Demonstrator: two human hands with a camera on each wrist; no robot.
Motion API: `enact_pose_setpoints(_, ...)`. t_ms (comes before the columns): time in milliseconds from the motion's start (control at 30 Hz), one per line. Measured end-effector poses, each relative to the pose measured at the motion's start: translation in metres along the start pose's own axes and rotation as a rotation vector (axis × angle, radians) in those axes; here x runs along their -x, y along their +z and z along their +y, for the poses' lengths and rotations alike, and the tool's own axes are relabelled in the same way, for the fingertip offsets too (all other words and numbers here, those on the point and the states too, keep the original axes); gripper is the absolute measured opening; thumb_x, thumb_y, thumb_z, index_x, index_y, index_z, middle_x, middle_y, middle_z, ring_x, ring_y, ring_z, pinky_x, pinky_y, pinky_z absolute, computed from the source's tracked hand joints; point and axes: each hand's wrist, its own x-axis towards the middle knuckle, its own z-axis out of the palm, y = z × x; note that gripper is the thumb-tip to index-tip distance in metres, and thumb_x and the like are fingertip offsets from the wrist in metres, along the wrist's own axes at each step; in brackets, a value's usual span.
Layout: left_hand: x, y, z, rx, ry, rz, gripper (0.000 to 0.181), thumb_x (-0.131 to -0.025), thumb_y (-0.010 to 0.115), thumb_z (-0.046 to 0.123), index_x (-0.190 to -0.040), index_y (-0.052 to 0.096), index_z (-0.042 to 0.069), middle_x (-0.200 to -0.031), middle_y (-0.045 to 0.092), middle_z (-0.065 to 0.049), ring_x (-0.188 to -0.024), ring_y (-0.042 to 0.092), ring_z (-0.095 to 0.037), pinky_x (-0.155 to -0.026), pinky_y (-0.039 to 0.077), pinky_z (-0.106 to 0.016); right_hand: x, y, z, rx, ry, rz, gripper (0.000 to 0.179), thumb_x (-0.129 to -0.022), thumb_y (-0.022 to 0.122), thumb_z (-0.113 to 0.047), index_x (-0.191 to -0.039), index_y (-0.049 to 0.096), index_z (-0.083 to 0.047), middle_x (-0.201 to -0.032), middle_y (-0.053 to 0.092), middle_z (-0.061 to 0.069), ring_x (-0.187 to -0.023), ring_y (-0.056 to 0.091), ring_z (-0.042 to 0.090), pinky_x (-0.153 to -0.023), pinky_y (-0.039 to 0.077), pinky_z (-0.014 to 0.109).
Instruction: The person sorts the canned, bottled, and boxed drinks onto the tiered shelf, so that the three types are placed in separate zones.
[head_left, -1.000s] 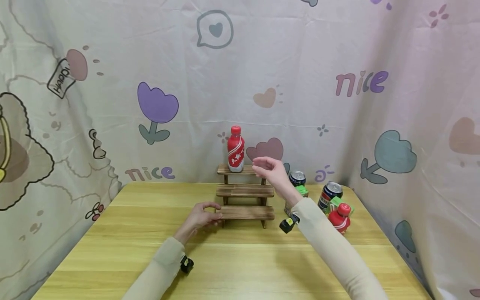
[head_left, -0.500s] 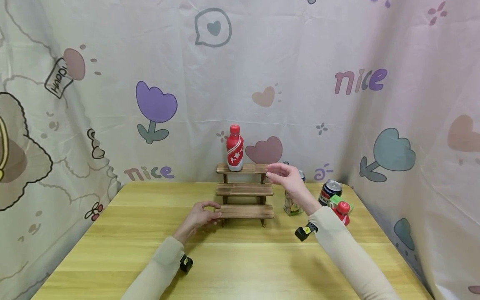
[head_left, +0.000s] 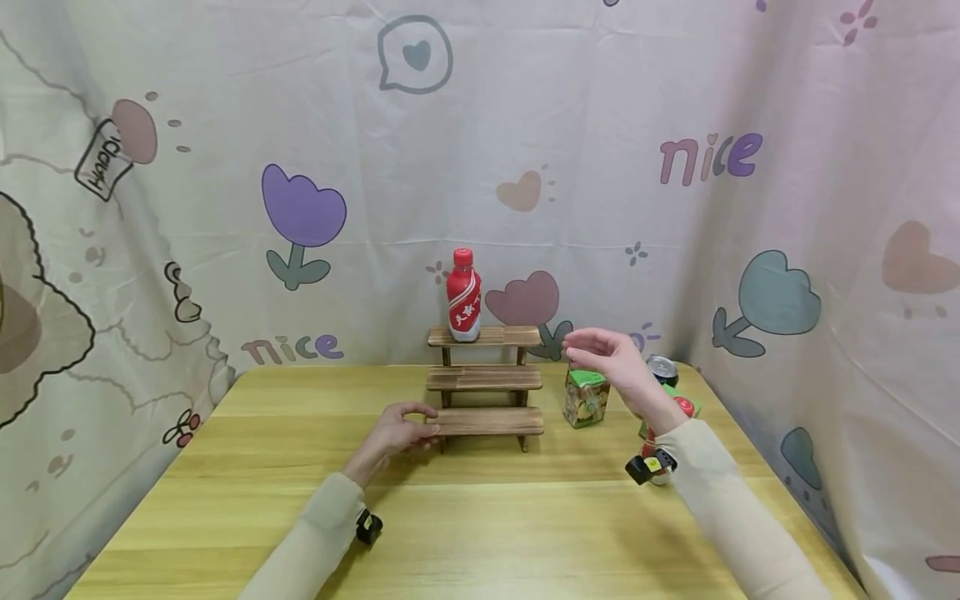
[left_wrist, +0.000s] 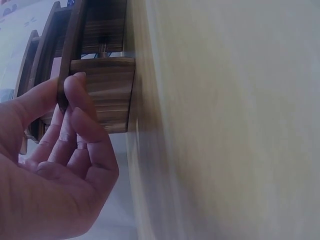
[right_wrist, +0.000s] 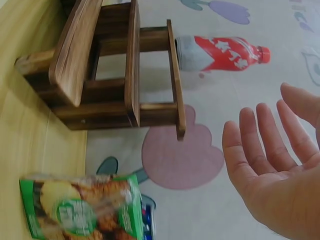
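Note:
A three-step wooden display stand (head_left: 484,422) stands at the back of the table. On its top step, left of centre, a red bottle (head_left: 464,302) with a white base stands upright. My left hand (head_left: 399,433) pinches the left end of the lowest step; in the left wrist view its thumb and fingers (left_wrist: 82,95) lie on either side of the board. Off to the right of the stand, my right hand (head_left: 615,362) is in the air with fingers loosely bent and nothing in them. Below it stands a green-topped carton (head_left: 587,404) with a brown food picture.
Right of the carton, partly hidden by my right arm, are a dark can (head_left: 663,368), a second red-capped bottle (head_left: 684,405) and another green-topped pack. A blue can (right_wrist: 148,220) shows behind the carton. Patterned cloth (head_left: 420,167) hangs behind the wooden table (head_left: 480,517).
My right hand has moved right, away from the top step and the bottle, to over the carton. The left hand has kept its hold on the lowest step. The view has shifted slightly.

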Motion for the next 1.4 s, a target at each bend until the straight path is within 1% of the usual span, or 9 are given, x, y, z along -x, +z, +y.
enact_pose_setpoints(200, 0.000, -0.001, 0.000, 0.000, -0.003, -0.010, 0.032, -0.087, 0.075, 0.012, -0.117, 0.066, 0.007, -0.082, 0.074, -0.012, -0.062, 0.065, -0.017, -0.056, 0.052, -0.029, 0.009, -0.017, 0.005, 0.059, -0.004, -0.025, 0.043, -0.092, 0.070, -0.024, -0.127, 0.059, -0.001, -0.122, 0.068, 0.009, -0.105, 0.068, 0.016, -0.093, 0.054, 0.039)
enact_pose_setpoints(367, -0.002, -0.001, -0.002, 0.017, 0.002, -0.017, 0.032, -0.086, 0.075, 0.011, -0.116, 0.066, 0.005, -0.081, 0.074, -0.011, -0.061, 0.065, -0.017, -0.057, 0.054, -0.031, 0.017, -0.032, 0.011, 0.083, -0.016, -0.017, 0.044, -0.092, 0.070, -0.023, -0.129, 0.059, -0.001, -0.121, 0.068, 0.003, -0.103, 0.066, 0.010, -0.089, 0.055, 0.031)
enact_pose_setpoints(533, -0.003, -0.001, -0.002, 0.009, -0.015, -0.019, 0.032, -0.086, 0.075, 0.012, -0.116, 0.066, 0.007, -0.083, 0.074, -0.011, -0.061, 0.065, -0.016, -0.056, 0.052, -0.029, 0.026, -0.048, 0.012, 0.196, -0.024, 0.021, 0.045, -0.092, 0.070, -0.028, -0.128, 0.060, -0.002, -0.120, 0.069, 0.006, -0.097, 0.066, 0.009, -0.081, 0.056, 0.026)
enact_pose_setpoints(633, -0.003, 0.000, -0.001, 0.002, -0.014, -0.019, 0.031, -0.086, 0.075, 0.012, -0.115, 0.067, 0.008, -0.083, 0.074, -0.011, -0.061, 0.065, -0.016, -0.055, 0.049, -0.028, 0.032, -0.057, 0.010, 0.262, -0.023, 0.030, 0.046, -0.092, 0.069, -0.030, -0.129, 0.060, -0.003, -0.123, 0.066, 0.010, -0.099, 0.065, 0.014, -0.079, 0.055, 0.025)
enact_pose_setpoints(733, -0.002, 0.000, -0.001, 0.005, -0.010, -0.016, 0.030, -0.086, 0.075, 0.012, -0.115, 0.067, 0.008, -0.082, 0.074, -0.011, -0.061, 0.064, -0.016, -0.055, 0.049, -0.028, 0.037, -0.065, 0.010, 0.308, -0.028, 0.036, 0.047, -0.093, 0.068, -0.030, -0.130, 0.059, -0.003, -0.121, 0.067, 0.004, -0.101, 0.065, 0.014, -0.082, 0.055, 0.024)
enact_pose_setpoints(867, -0.002, -0.001, -0.002, 0.009, -0.004, -0.013, 0.031, -0.086, 0.075, 0.012, -0.115, 0.067, 0.007, -0.081, 0.074, -0.011, -0.061, 0.064, -0.016, -0.056, 0.050, -0.030, 0.042, -0.076, 0.014, 0.315, -0.044, 0.042, 0.045, -0.094, 0.068, -0.028, -0.130, 0.059, -0.002, -0.114, 0.069, -0.010, -0.099, 0.065, 0.004, -0.084, 0.054, 0.022)
enact_pose_setpoints(1033, -0.002, -0.003, -0.003, 0.007, -0.008, -0.007, 0.030, -0.086, 0.075, 0.012, -0.115, 0.067, 0.007, -0.080, 0.074, -0.009, -0.060, 0.065, -0.015, -0.054, 0.049, -0.028, 0.051, -0.088, 0.022, 0.310, -0.046, 0.054, 0.042, -0.093, 0.068, -0.026, -0.129, 0.059, -0.005, -0.116, 0.070, -0.005, -0.100, 0.063, 0.000, -0.084, 0.051, 0.017)
enact_pose_setpoints(1133, -0.002, -0.003, -0.003, 0.010, -0.010, -0.004, 0.030, -0.086, 0.075, 0.011, -0.115, 0.067, 0.007, -0.080, 0.074, -0.010, -0.060, 0.064, -0.015, -0.054, 0.049, -0.028, 0.058, -0.094, 0.026, 0.311, -0.032, 0.048, 0.043, -0.093, 0.068, -0.025, -0.131, 0.058, -0.007, -0.118, 0.069, -0.003, -0.101, 0.062, 0.000, -0.084, 0.051, 0.018)
enact_pose_setpoints(1400, -0.002, -0.001, -0.001, 0.001, -0.007, -0.011, 0.030, -0.086, 0.075, 0.012, -0.114, 0.068, 0.009, -0.080, 0.074, -0.009, -0.060, 0.064, -0.014, -0.053, 0.047, -0.027, 0.077, -0.106, 0.042, 0.254, 0.002, -0.053, 0.052, -0.092, 0.069, -0.014, -0.137, 0.048, 0.001, -0.119, 0.064, -0.015, -0.106, 0.061, 0.000, -0.078, 0.056, 0.028)
